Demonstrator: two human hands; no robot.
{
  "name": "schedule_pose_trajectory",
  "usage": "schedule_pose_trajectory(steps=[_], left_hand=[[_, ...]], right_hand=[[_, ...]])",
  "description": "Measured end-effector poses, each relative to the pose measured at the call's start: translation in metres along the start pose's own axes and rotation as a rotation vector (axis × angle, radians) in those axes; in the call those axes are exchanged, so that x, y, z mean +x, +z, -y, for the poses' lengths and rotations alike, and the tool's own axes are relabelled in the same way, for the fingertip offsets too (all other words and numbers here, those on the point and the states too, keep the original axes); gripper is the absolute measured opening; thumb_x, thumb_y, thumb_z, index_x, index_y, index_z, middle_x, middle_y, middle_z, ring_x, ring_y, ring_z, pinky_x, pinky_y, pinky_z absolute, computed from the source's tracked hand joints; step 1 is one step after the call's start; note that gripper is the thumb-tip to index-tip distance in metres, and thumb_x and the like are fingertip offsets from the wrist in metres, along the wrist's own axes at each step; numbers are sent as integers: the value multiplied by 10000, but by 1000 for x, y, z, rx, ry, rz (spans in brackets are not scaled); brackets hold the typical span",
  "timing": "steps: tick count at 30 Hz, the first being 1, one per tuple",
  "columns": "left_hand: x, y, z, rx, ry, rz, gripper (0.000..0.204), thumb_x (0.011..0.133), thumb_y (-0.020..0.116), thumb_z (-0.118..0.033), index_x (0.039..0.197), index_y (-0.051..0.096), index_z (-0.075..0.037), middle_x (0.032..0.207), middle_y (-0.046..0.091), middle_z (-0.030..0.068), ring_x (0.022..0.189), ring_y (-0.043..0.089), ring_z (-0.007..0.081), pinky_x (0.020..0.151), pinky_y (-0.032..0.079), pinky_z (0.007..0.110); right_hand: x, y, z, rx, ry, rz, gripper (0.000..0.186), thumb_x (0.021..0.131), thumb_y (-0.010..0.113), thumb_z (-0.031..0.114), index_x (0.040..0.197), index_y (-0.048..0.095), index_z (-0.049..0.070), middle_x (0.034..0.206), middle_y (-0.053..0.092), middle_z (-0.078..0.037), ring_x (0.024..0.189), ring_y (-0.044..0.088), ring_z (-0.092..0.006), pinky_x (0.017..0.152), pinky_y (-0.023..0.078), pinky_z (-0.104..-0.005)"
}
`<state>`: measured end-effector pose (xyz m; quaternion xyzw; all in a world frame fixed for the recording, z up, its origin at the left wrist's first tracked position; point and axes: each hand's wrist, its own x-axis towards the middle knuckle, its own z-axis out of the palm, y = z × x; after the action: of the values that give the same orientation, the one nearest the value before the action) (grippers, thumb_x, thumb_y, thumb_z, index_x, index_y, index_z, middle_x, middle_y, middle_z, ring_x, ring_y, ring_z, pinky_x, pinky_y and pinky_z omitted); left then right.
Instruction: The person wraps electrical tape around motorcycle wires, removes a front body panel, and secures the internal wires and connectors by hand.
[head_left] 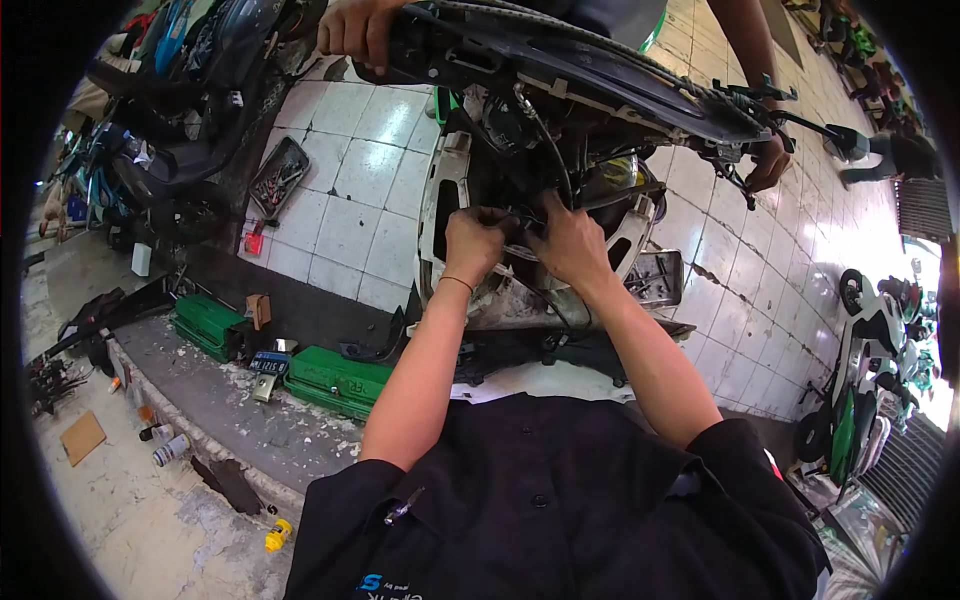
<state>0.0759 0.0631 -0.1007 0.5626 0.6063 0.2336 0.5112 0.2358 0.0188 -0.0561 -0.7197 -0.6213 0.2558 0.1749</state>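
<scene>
Left grip (pixel 475 245) touches motorcycle (pixel 508 130); right grip (pixel 573 248) near cable (pixel 557 158).

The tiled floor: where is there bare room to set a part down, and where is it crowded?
Bare tiles lie between the left tray and the pale panel, and between the right tray and the far-right motorbike. Crowded: around the left hand and right hand, and between the green boxes.

Left hand (pixel 476 243): fingertips lost in shadow; cannot tell what, if anything, they grip. Right hand (pixel 573 245): fingertips unclear against dark parts. Co-worker's forearm (pixel 745 40) cut off by upper edge. Small pieces in left-side tray (pixel 291 188) too small to identify. Black shirt (pixel 540 470) runs off lower edge.
</scene>
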Motion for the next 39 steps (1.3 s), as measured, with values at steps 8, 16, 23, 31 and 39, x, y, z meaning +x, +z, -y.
schedule_pose_trajectory(steps=[8, 16, 23, 31, 39], left_hand=[[4, 5, -6, -215, -134, -37, 279, 803, 783, -167, 964, 708, 49, 861, 716, 116, 772, 644, 152, 713, 500, 280], [-2, 13, 1, -258, -101, -136, 249, 807, 781, -152, 940, 713, 48, 855, 726, 117, 719, 646, 145, 678, 512, 282], [-13, 29, -5, -120, 88, -344, 240, 805, 776, -174, 898, 730, 42, 810, 735, 148, 722, 692, 181, 662, 523, 299], [-23, 29, -10, -82, 267, -456, 240, 846, 716, -194, 933, 721, 30, 820, 718, 196, 727, 711, 281, 679, 532, 350], [-26, 41, 14, -50, 422, -417, 201, 809, 668, -113, 942, 686, 35, 867, 684, 244, 783, 695, 374, 676, 538, 406]], right_hand=[[1, 17, -1, 370, 57, -281, 176, 878, 645, 155, 976, 623, 11, 776, 685, -215, 741, 685, -413, 658, 547, -448], [-3, 44, 18, 507, 6, -600, 99, 846, 663, 48, 913, 604, 5, 862, 673, -163, 772, 680, -336, 665, 536, -372], [17, 18, -3, 140, -350, -349, 173, 798, 649, 92, 947, 670, 8, 957, 650, -174, 883, 631, -372, 778, 529, -448], [21, 36, 20, 127, -132, -412, 280, 834, 696, 235, 1007, 720, 16, 907, 681, -207, 868, 649, -395, 774, 526, -444], [17, 41, 2, 258, -151, -403, 292, 780, 754, 253, 965, 743, 27, 936, 717, -180, 857, 687, -354, 772, 542, -409]])
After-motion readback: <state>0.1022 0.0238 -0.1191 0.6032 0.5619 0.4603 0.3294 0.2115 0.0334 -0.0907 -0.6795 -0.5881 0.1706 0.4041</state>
